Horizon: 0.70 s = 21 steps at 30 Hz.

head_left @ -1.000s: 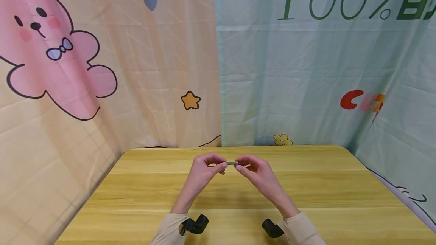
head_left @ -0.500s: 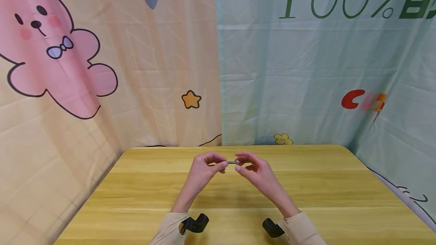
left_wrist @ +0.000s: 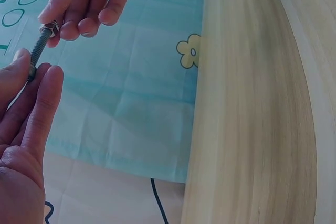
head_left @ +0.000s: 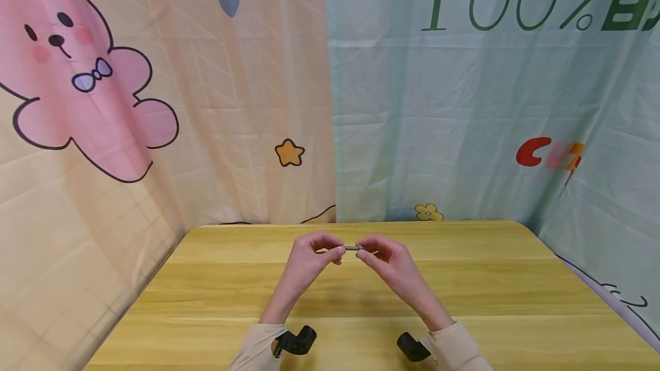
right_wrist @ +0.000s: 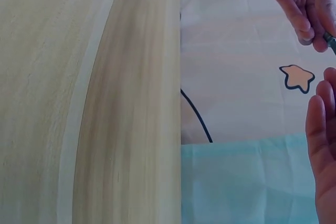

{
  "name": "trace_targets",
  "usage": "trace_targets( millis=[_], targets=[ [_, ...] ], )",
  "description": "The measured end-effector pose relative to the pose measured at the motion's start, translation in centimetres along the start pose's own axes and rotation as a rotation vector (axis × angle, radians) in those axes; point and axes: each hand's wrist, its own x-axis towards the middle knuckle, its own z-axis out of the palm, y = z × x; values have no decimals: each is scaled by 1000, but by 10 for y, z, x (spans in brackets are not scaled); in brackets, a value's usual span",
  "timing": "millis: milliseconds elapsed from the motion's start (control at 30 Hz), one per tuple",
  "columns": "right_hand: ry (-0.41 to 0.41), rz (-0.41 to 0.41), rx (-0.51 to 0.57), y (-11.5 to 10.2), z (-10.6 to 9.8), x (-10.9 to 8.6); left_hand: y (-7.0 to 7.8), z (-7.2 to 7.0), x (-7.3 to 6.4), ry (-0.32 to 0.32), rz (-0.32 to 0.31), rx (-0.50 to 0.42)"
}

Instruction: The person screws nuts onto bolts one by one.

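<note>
A metal bolt [head_left: 352, 248] lies level between the two hands, raised over the table. My left hand [head_left: 309, 253] pinches its head end between thumb and fingers. At the other end sits a nut [left_wrist: 51, 28], round the threaded shaft [left_wrist: 39, 49] in the left wrist view. My right hand [head_left: 389, 256] pinches this nut with thumb and forefinger, its other fingers loosely bent. In the right wrist view only a small part of the bolt [right_wrist: 329, 39] shows at the right border.
Beneath the hands is a wooden table [head_left: 206, 296]. Printed curtains [head_left: 258, 90] hang behind it and at both sides. A black wrist camera [head_left: 296, 340] sits on the left wrist, another black camera [head_left: 412, 346] on the right.
Half a second ago the right thumb stood apart from the nut; now thumb and forefinger close on it again, as one second ago. The left hand keeps its hold on the bolt.
</note>
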Motion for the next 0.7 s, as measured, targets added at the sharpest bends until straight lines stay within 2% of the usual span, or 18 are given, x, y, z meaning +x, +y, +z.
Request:
trace_targets(
  millis=[367, 600, 700],
  targets=[
    [31, 72, -26, 1, 3, -1, -2, 2, 0, 13, -20, 12],
    [1, -42, 6, -1, 1, 0, 0, 0, 0, 4, 8, 13],
    [-11, -56, 7, 0, 1, 0, 1, -1, 0, 0, 6, 13]
  ],
)
